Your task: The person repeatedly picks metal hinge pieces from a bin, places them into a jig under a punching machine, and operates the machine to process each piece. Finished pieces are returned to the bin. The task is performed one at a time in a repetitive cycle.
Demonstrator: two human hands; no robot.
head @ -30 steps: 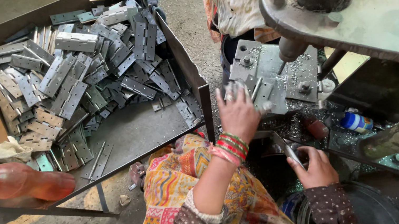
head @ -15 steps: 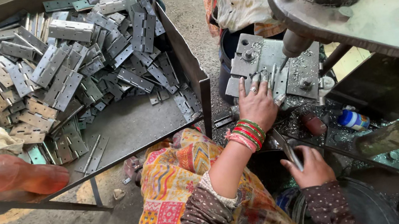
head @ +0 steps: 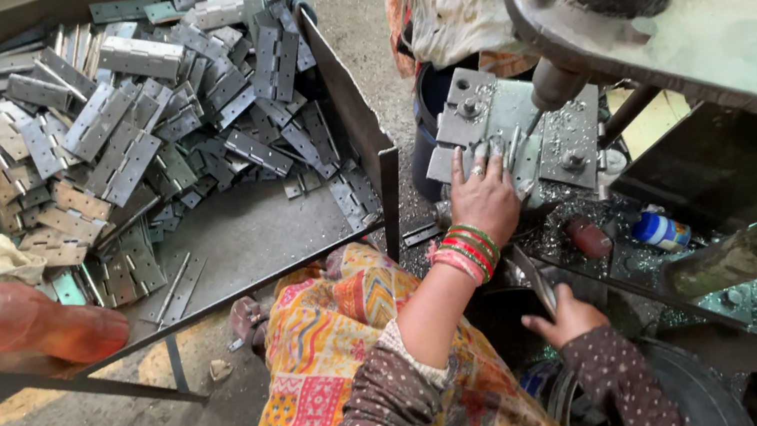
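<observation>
the left hand lies flat on the grey metal fixture plate of the press, fingers spread apart and pressing on a thin metal strip that lies on the plate; whether they pinch it or only hold it down cannot be told. the wrist just below the plate carries a stack of red, green and pink bangles. the round press ram stands just above the plate's right part, beside the fingertips. the heavy grey machine head with its bolts looms above and to the right of the plate.

the right hand sits well below the plate, down by the dark wheel rim, fingers closed around a slim metal lever that rises toward the plate.

to the left of the plate stands a large open sheet-metal tray heaped with grey hinges, some loose ones lying flat near its front edge. an orange plastic bottle lies on the tray's near left corner, far from the plate. to the lower right of the plate, among metal shavings, lie a small red container and a blue-and-white one. a patterned orange and yellow garment covers the person's lap below the plate.
</observation>
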